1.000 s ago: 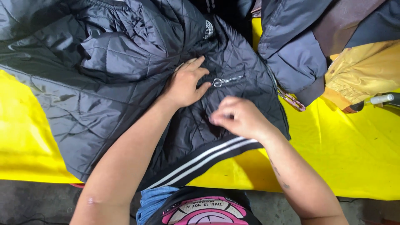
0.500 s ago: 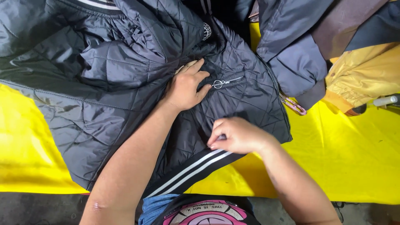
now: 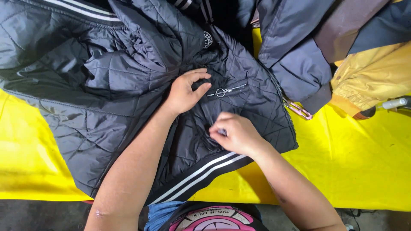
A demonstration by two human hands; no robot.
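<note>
Yellow sheet [image 3: 25, 171] covers the table, bare at far left and along the near edge.

Black quilted jacket [image 3: 107, 115] spread over it, collar end away from the person, striped hem [image 3: 201, 175] nearest the body, running low-left to upper-right. Bulk of the jacket bunches to the left; the front panel lies flat in the middle.

Left hand [image 3: 184, 92] rests flat on the front panel, fingers loosely curled, pressing the cloth and gripping nothing. Fingertips point right, toward the pocket zip [image 3: 227, 90], just beside them. The zip's long axis runs left-right, tilted slightly up at the right; ring pull at its left end, nearest the left hand.

Right hand [image 3: 235, 134] sits below the zip, just above the hem, fingers closed in a pinch on the jacket cloth. It is farther from the zip than the left.

Front zip edge [image 3: 282, 100] bounds the panel on the right. Beyond it, other garments piled: grey [image 3: 299, 64], brown [image 3: 346, 25], mustard [image 3: 372, 77]. Open yellow room lower right.
</note>
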